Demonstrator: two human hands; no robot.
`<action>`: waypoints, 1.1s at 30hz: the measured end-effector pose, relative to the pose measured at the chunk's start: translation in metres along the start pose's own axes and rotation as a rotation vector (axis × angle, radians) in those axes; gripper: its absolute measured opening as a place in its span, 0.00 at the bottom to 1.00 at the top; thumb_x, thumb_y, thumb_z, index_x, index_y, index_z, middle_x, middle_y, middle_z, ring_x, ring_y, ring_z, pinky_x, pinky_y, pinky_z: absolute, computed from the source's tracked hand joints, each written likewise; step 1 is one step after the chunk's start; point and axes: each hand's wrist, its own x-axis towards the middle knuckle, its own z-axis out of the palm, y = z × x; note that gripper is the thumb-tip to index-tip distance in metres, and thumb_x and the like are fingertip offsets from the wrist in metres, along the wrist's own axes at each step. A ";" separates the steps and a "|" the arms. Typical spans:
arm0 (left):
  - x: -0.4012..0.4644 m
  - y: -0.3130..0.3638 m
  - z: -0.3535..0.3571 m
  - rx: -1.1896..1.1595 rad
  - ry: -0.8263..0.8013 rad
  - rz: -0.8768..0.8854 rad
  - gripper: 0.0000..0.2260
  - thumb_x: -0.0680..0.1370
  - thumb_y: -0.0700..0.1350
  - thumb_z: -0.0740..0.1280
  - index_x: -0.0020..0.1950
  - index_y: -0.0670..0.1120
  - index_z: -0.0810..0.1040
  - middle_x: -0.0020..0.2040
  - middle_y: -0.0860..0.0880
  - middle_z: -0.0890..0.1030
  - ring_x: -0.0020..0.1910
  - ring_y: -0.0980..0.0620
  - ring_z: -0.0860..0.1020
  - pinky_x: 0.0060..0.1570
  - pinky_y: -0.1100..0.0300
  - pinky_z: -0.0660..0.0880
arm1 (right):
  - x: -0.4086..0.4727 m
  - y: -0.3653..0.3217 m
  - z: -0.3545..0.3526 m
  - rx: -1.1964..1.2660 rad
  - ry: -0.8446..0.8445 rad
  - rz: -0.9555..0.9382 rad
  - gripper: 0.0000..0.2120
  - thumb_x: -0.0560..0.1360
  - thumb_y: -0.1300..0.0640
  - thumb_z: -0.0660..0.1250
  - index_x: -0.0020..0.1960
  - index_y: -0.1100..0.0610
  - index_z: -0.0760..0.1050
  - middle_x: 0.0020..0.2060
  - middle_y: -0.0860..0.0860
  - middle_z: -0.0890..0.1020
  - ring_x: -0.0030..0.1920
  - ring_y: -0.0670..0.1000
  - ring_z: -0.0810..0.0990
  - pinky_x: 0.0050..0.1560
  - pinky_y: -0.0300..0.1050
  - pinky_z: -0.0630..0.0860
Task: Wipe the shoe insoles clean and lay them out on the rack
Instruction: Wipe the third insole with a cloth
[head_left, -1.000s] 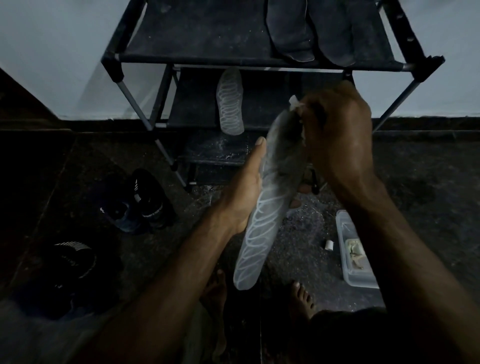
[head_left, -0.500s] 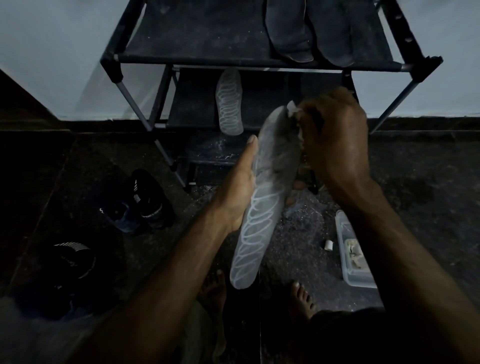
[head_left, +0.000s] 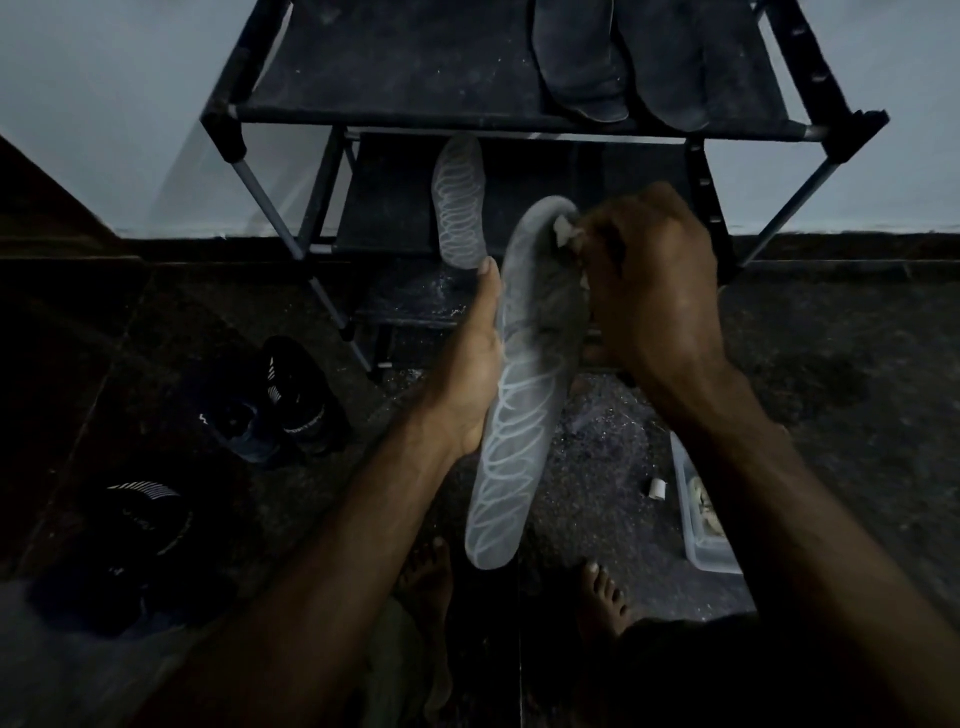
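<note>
My left hand (head_left: 475, 364) grips a grey insole (head_left: 519, 395) with a pale looped pattern, held upright in front of the black rack (head_left: 519, 111). Against the insole's top end, my right hand (head_left: 649, 291) presses a small white wipe (head_left: 566, 236). A matching grey insole (head_left: 460, 200) lies on the rack's second shelf. On the top shelf at the right rest two dark insoles (head_left: 587, 67).
A pair of dark shoes (head_left: 280, 405) stands on the floor at the left, another dark shoe (head_left: 140, 514) nearer me. A clear plastic tub (head_left: 701, 525) sits on the floor at the right, a small white object (head_left: 658, 488) beside it. My bare feet are below.
My right hand and the wipe have slid a little down the insole's top end, and the held insole has shifted slightly lower and left.
</note>
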 end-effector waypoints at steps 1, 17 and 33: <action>0.000 0.000 -0.001 0.023 0.012 -0.005 0.29 0.81 0.63 0.44 0.62 0.49 0.78 0.57 0.46 0.83 0.59 0.48 0.80 0.61 0.50 0.75 | 0.000 0.000 -0.001 -0.009 -0.039 -0.012 0.09 0.78 0.56 0.64 0.48 0.61 0.80 0.46 0.57 0.77 0.41 0.53 0.76 0.39 0.48 0.73; 0.003 0.000 -0.011 0.024 0.089 0.032 0.30 0.82 0.64 0.45 0.66 0.46 0.76 0.57 0.43 0.83 0.59 0.45 0.80 0.60 0.47 0.76 | 0.001 -0.005 -0.004 -0.040 -0.383 -0.160 0.06 0.77 0.57 0.67 0.46 0.58 0.81 0.46 0.53 0.79 0.43 0.52 0.77 0.42 0.46 0.75; 0.006 -0.001 -0.018 -0.059 0.088 0.043 0.31 0.81 0.64 0.48 0.68 0.43 0.75 0.62 0.40 0.79 0.62 0.42 0.77 0.64 0.44 0.72 | 0.001 -0.009 -0.009 -0.058 -0.503 -0.254 0.04 0.75 0.56 0.70 0.46 0.56 0.82 0.48 0.54 0.80 0.45 0.54 0.78 0.44 0.51 0.77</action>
